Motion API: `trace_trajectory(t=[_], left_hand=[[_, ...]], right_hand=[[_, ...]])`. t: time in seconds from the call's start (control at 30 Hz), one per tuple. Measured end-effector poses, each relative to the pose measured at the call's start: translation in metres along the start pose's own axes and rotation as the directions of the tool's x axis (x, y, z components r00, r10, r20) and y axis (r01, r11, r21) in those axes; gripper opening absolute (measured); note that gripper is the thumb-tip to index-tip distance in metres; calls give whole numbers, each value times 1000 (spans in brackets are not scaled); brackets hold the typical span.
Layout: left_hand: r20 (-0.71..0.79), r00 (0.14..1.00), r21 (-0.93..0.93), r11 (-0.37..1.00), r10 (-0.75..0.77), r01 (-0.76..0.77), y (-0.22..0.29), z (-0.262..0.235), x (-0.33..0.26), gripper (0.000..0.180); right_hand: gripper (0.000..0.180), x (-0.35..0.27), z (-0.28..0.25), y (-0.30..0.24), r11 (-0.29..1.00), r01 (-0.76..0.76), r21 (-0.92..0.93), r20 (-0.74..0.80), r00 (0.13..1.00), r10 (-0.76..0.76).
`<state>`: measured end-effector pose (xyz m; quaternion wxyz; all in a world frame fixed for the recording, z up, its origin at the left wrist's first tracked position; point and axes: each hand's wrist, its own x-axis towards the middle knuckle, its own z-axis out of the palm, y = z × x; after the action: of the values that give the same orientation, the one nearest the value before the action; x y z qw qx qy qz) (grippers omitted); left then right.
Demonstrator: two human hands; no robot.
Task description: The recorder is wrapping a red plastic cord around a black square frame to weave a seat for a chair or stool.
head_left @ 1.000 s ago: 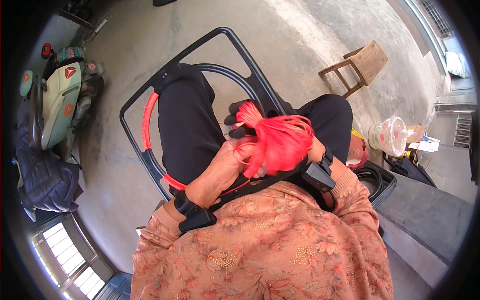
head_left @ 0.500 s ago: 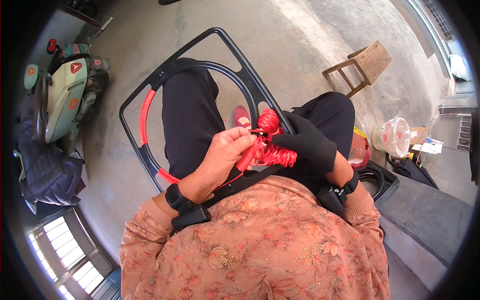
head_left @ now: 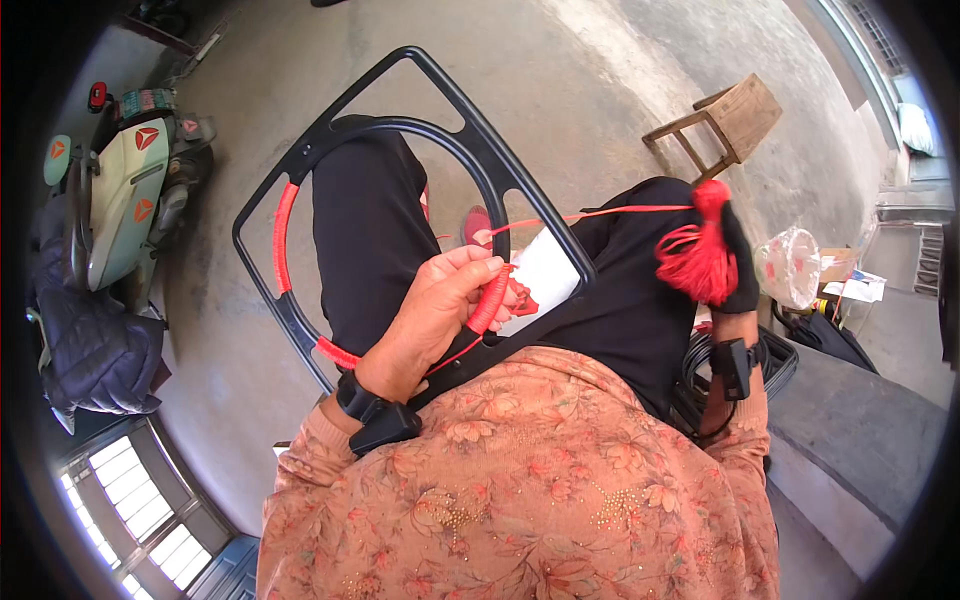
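Across my lap lies a black frame [head_left: 462, 92] with a round ring inside a squared outer bar. Red cord is wound tightly round parts of the ring, such as the wrapped stretch [head_left: 282, 240] at the left. My bare left hand [head_left: 445, 290] pinches the ring at the end of the near-right wrapping [head_left: 490, 300]. Out to the right, my right hand [head_left: 738, 265], in a black glove, grips a bundle of red cord [head_left: 697, 262]. A taut red strand [head_left: 600, 212] runs from that bundle back to the ring by my left hand.
A wooden stool [head_left: 735, 120] stands on the concrete floor ahead right. To the left is a pale green scooter [head_left: 128, 200] with a dark quilted cover [head_left: 105, 345]. A clear plastic container [head_left: 788, 268] and a grey ledge [head_left: 850, 430] are at my right.
My right hand has swung away to the right with the cord bundle, drawing the strand out straight. My left hand stays at the ring. White paper or card under the frame now shows.
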<state>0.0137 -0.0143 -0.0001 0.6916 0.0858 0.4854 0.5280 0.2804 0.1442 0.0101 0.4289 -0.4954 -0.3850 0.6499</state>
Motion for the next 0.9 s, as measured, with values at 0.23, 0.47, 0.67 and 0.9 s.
trace_trajectory(t=[0.23, 0.47, 0.67, 0.9], left_hand=[[21, 1000, -82, 997, -15, 16, 5, 5, 0, 15], [-5, 1000, -60, 998, 9, -9, 5, 2, 5, 13], [75, 994, 47, 996, -76, 72, -3, 1, 3, 17], [188, 968, 33, 986, -168, 165, -9, 1, 6, 20]], right_hand=[[43, 14, -56, 7, 985, -158, 64, -46, 986, 161], [32, 57, -50, 17, 912, 222, -346, 88, 975, -204], [29, 53, 67, 34, 743, 374, -556, 128, 921, -368], [38, 32, 118, 81, 948, -317, -16, 623, 739, 258]])
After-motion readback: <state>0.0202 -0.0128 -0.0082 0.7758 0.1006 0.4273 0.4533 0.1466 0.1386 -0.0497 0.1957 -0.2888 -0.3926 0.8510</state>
